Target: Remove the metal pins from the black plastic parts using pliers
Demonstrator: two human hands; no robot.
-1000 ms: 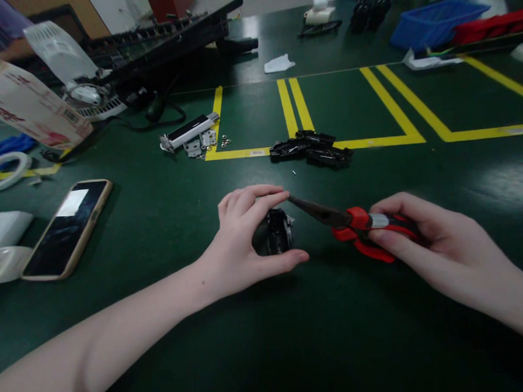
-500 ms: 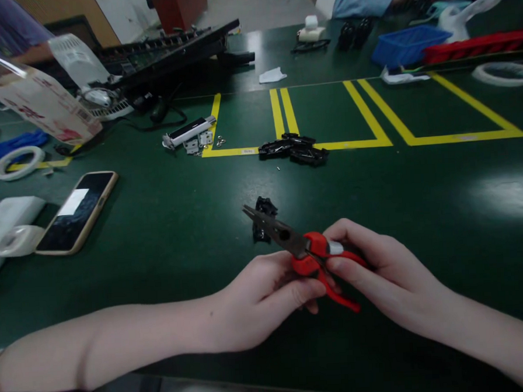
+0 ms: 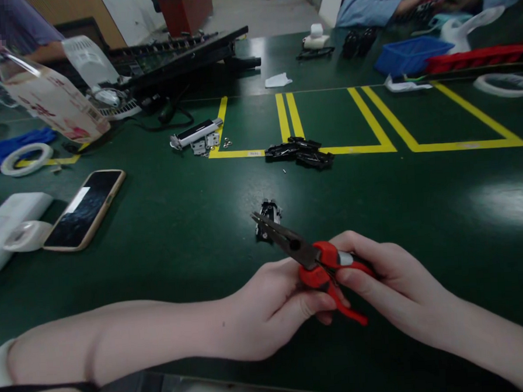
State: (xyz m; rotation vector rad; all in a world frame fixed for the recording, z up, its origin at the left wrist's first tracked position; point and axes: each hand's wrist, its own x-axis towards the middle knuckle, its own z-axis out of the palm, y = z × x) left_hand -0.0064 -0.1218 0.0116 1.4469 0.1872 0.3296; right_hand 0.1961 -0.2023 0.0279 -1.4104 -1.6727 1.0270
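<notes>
Both hands hold one pair of red-handled needle-nose pliers [image 3: 295,245], the jaws pointing up and to the left. My left hand [image 3: 280,312] is closed on the lower handle near the pivot. My right hand [image 3: 388,271] grips the upper handle between thumb and fingers. The jaw tips look slightly parted, with nothing seen between them. Beyond the jaws, partly hidden by them, a small black and silver part [image 3: 268,210] lies on the green table [image 3: 192,211]; I cannot tell whether the tips touch it. Farther back lie several black plastic parts [image 3: 300,152].
A phone [image 3: 86,211], a white box [image 3: 15,217] and a tape roll [image 3: 26,158] lie on the left. Metal pieces [image 3: 199,135] rest near the yellow tape lines [image 3: 359,150]. A blue bin [image 3: 412,53] stands back right, before a person in blue sleeves [image 3: 369,3].
The view has shifted slightly, so the table things appear a little to the right. The pliers and both hands appear slightly lower and further right. The small part's silver areas now show.
</notes>
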